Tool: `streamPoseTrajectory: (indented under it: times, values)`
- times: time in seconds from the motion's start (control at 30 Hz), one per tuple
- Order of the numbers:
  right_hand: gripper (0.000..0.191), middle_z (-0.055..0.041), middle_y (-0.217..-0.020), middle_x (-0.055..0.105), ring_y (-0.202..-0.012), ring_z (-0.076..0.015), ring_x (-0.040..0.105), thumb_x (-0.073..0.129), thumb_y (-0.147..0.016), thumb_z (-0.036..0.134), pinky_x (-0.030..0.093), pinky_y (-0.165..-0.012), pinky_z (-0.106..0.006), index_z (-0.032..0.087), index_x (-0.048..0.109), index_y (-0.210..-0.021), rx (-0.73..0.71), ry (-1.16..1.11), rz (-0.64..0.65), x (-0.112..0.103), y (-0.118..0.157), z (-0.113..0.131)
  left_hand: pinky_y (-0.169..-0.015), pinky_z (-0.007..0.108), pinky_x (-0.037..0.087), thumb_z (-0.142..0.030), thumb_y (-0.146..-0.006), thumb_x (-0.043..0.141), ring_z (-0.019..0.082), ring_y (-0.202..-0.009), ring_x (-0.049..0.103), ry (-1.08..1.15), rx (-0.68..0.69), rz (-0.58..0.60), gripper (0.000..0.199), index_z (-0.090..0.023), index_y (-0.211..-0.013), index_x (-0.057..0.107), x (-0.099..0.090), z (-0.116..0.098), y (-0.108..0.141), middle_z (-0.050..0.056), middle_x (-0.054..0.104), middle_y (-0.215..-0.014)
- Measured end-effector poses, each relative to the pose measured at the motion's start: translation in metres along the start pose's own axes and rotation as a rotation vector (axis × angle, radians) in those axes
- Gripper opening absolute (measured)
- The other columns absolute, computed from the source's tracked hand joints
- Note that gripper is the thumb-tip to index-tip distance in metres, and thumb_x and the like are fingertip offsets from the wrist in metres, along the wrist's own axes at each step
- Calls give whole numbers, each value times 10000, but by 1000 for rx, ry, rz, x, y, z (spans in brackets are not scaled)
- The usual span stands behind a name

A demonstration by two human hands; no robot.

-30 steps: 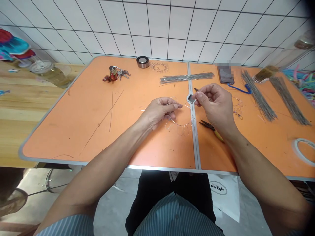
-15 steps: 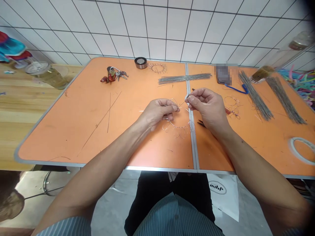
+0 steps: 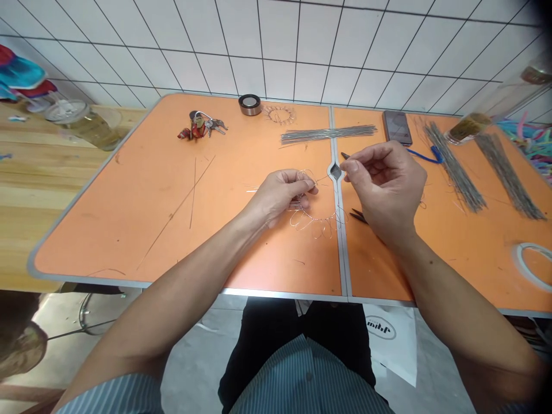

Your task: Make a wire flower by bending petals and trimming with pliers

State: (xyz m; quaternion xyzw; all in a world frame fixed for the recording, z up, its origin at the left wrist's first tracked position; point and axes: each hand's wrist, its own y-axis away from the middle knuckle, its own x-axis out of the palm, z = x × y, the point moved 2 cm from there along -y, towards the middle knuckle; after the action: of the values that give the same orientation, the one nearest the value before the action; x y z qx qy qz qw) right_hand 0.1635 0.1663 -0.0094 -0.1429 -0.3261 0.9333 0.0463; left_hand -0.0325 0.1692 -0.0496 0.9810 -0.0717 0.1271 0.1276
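Observation:
My left hand (image 3: 290, 192) pinches a thin wire ring (image 3: 321, 219) between thumb and fingers. Small petal-like loops run along the ring, and part of it is hidden by the hand. A fine wire (image 3: 323, 179) runs from the left fingertips toward my right hand (image 3: 383, 187), whose thumb and forefinger are closed at its far end; the wire is faint there. Beneath the right hand, dark pointed tool tips (image 3: 357, 216) show, the rest covered. Another dark tip (image 3: 345, 155) lies just beyond the right fingertips.
Wire bundles lie at the back (image 3: 328, 134) and right (image 3: 457, 169). Around them are a phone (image 3: 397, 127), a tape roll (image 3: 250, 104), keys (image 3: 209, 125), another looped wire ring (image 3: 279, 115) and a white ring (image 3: 532, 264). Loose wires (image 3: 176, 211) lie left. A jar (image 3: 470, 126) stands back right.
My right hand has moved right and slightly up, away from the left, with its fingertips still together. My left hand keeps its hold on the wire ring. The view has shifted slightly.

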Motion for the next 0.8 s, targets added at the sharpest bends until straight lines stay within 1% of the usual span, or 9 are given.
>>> streamPoseTrajectory:
  times: [0.17, 0.27, 0.4, 0.6, 0.8]
  values:
    - [106, -21, -933, 772, -907, -235, 779, 774, -1018, 354, 667, -856, -439, 301, 707, -956, -64, 98, 79, 2, 8, -1, -576, 240, 555, -194, -881, 796, 74, -527, 623, -37, 33, 11, 108, -147, -818, 723, 1, -1, 1, 54, 789, -883]
    - [74, -29, -951, 787, -917, -239, 783, 754, -1023, 325, 669, -875, -445, 296, 724, -962, -78, 119, 110, 2, 8, -2, -567, 246, 554, -168, -889, 772, 74, -514, 612, -52, 38, 2, 79, -145, -829, 726, 1, -3, 2, 51, 784, -875]
    - [65, -29, -932, 794, -881, -235, 767, 747, -1010, 261, 658, -859, -447, 296, 735, -956, -115, 153, 118, 1, 8, -2, -564, 244, 551, -158, -890, 777, 76, -520, 615, -60, 24, -10, 86, -143, -818, 730, 1, -4, 3, 52, 782, -859]
    - [56, -35, -934, 788, -875, -243, 754, 748, -1003, 293, 663, -868, -461, 307, 744, -949, -133, 198, 141, 2, 8, -2, -576, 249, 555, -165, -883, 784, 79, -520, 621, -67, 36, 6, 73, -142, -833, 736, 1, -4, 3, 49, 784, -851]
    - [46, -41, -942, 782, -919, -261, 772, 728, -1029, 314, 671, -866, -471, 320, 749, -988, -174, 156, 119, 0, 8, -3, -595, 280, 585, -144, -905, 766, 86, -517, 614, -62, 15, -7, 88, -143, -827, 724, 1, -4, 3, 55, 785, -853]
